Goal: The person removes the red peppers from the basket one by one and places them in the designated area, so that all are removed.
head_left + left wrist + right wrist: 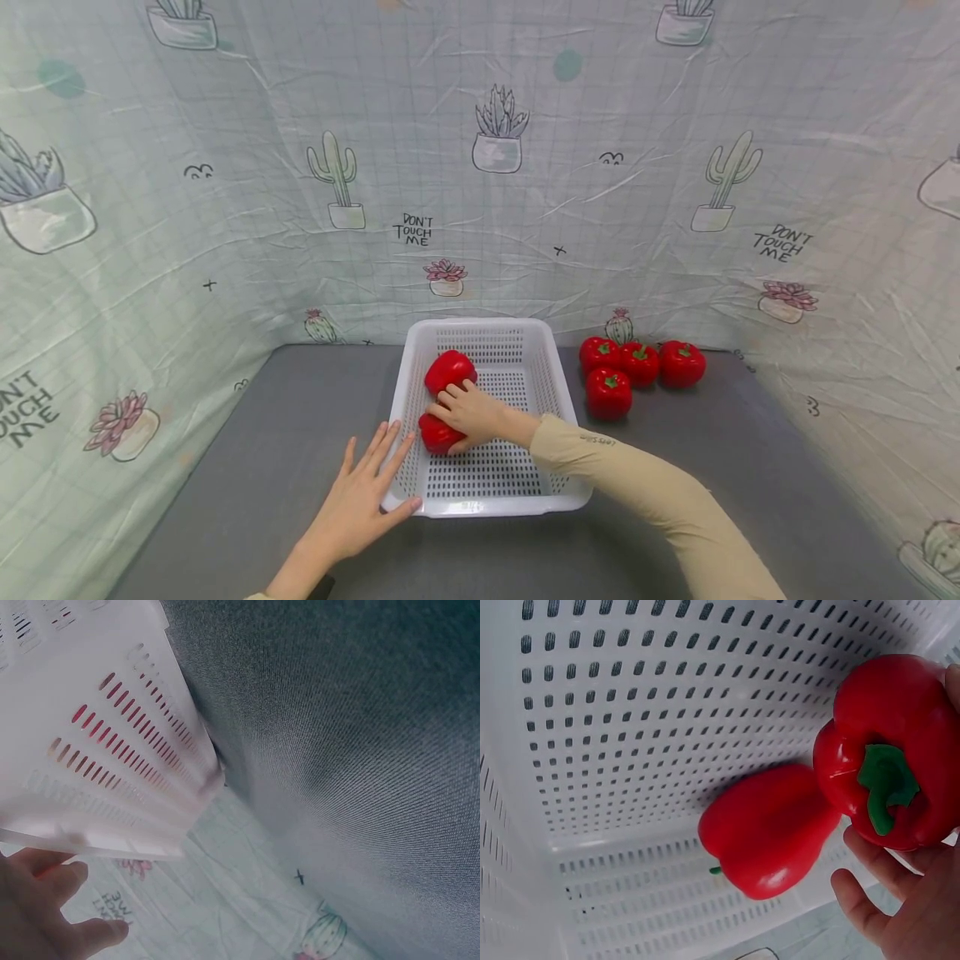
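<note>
Between gripped pepper (pixel 435 434) and basket's right edge (pixel 559 379) — room lies wide.

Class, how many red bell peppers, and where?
6 peppers: two in the white perforated plastic basket, the nearer in the right hand; four on the grey table to the right, one in front. The beige sleeve may hide others.

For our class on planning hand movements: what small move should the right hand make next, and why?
Probably the right hand should gently settle and release the gripped pepper: it is already inside the basket, near another pepper, while four more peppers lie outside on the right, which the freed hand could then reach.
</note>
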`<state>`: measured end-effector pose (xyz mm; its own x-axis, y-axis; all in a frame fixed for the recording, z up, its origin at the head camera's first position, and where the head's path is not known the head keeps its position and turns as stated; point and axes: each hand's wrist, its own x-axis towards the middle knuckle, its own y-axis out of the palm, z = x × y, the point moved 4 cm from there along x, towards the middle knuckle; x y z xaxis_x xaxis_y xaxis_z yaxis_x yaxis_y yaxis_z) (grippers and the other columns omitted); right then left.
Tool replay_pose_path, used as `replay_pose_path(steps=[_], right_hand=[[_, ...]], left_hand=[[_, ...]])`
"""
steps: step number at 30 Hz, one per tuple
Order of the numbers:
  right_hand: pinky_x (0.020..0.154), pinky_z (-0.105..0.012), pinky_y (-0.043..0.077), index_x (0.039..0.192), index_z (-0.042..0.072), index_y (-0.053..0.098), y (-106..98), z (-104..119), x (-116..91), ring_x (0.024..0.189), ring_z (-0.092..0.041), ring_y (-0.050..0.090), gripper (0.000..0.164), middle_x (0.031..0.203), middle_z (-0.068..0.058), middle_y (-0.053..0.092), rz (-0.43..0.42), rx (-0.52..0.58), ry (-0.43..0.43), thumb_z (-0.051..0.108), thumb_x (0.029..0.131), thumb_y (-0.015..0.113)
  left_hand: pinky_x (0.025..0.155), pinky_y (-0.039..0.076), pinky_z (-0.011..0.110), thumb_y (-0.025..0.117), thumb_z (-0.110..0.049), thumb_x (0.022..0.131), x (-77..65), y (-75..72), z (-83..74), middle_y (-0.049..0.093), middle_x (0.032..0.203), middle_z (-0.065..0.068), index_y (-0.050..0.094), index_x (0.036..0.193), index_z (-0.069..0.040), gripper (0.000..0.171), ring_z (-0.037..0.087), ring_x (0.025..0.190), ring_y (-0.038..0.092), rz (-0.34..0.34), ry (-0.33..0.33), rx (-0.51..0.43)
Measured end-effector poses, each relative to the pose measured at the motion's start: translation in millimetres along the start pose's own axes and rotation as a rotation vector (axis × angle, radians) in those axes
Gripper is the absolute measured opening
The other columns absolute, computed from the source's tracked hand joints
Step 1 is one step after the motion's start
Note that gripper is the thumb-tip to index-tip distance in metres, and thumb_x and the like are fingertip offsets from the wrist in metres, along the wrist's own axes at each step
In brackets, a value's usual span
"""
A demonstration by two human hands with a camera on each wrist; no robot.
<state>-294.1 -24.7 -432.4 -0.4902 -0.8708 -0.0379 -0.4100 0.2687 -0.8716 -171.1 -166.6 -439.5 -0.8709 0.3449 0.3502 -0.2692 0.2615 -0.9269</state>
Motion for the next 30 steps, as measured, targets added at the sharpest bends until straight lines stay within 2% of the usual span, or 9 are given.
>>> replay_pose_path(steps=[9,22,30], right_hand=[[0.099,-0.037,0.038,0.132,0.024,0.036,-9,-7,-9,0.114,-0.015,0.046,0.075,0.129,0.002,0.050,-0.034,0.054,0.015,0.059,0.070,0.061],[0.090,-0.034,0.045,0.128,0.020,0.037,-40,-27,-26,0.113,-0.016,0.044,0.074,0.125,-0.002,0.050,-0.120,0.128,0.053,0.054,0.068,0.066],[0.091,-0.035,0.044,0.128,0.020,0.038,-55,-31,-36,0.114,-0.017,0.043,0.075,0.124,-0.002,0.049,-0.147,0.157,0.043,0.051,0.067,0.069]], left_hand=[[0.101,-0.026,0.028,0.053,-0.060,0.075,0.8,2.2,-0.1,0.025,0.148,0.005,0.026,0.141,-0.022,0.081,0.026,0.137,0.018,0.005,0.000,-0.001],[0.101,-0.026,0.028,0.053,-0.060,0.076,0.4,0.6,0.1,0.026,0.147,0.006,0.029,0.140,-0.020,0.079,0.028,0.136,0.022,-0.024,0.021,0.013],[0.102,-0.026,0.028,0.051,-0.060,0.077,-0.3,0.8,1.1,0.026,0.147,0.007,0.029,0.140,-0.020,0.078,0.028,0.136,0.022,-0.030,0.024,0.014]])
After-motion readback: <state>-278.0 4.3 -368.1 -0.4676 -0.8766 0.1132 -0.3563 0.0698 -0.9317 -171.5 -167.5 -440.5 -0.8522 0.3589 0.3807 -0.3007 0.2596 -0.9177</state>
